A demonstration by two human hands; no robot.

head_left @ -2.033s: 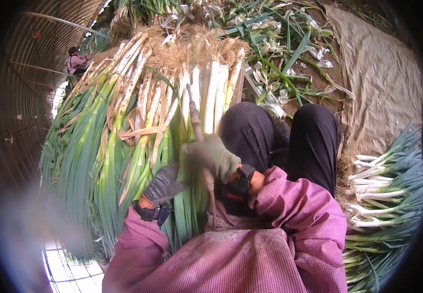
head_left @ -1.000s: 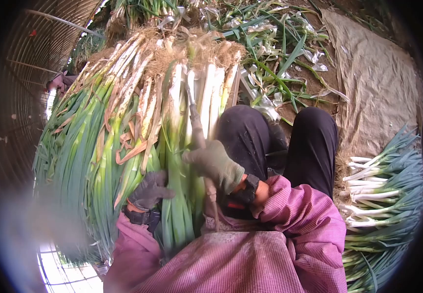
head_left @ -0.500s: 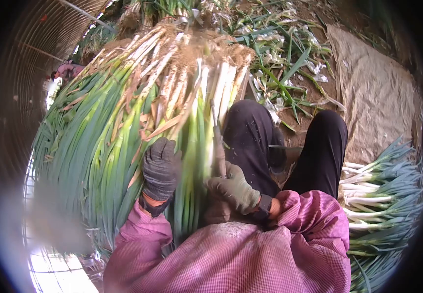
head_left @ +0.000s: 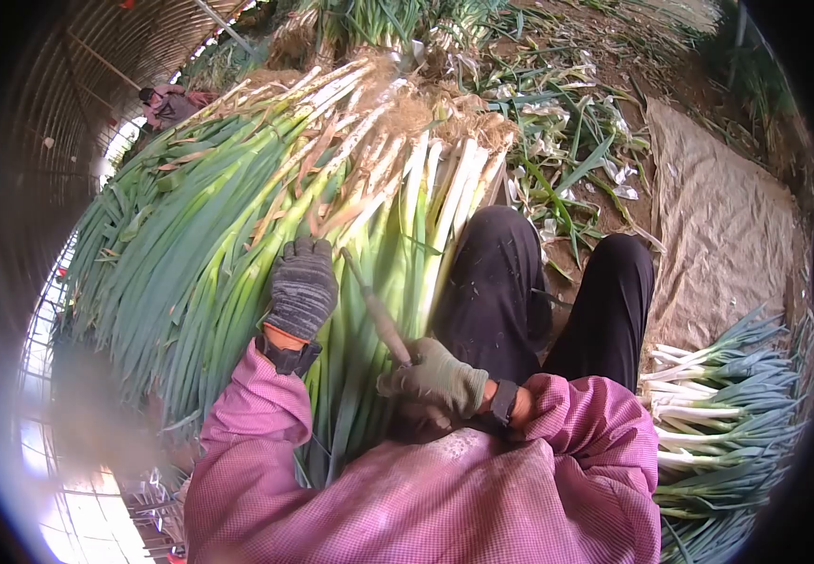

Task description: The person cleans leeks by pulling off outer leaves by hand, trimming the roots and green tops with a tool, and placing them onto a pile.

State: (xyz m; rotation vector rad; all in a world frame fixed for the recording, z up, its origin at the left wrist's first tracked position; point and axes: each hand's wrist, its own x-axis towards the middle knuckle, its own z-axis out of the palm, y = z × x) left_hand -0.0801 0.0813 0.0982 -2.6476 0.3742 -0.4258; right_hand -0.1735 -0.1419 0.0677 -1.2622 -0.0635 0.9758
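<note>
A large pile of long green onions (head_left: 210, 249) lies in front of me, with white stalks and shaggy roots at the far end and green leaves towards me. My left hand (head_left: 304, 287), in a dark grey striped glove, rests on the pile with its fingers curled around a green onion; its fingertips are partly hidden. Lower and to the right, my right hand (head_left: 435, 379), in a grey-green glove, is closed on the handle of a knife (head_left: 385, 324). The narrow blade slants up and left over the stalks, its tip near my left fingers.
Cleaned onions with white stalks (head_left: 698, 409) are stacked at the right beside a tan cloth (head_left: 717, 216). Peeled scraps (head_left: 576, 141) litter the soil beyond my knees. More bundles (head_left: 379, 23) stand at the back. A person (head_left: 170, 105) is at the far left.
The view has shifted. My right hand has moved a little left, and the knife has swung from nearly upright to slanting left, towards my left hand. My left hand stays over the pile.
</note>
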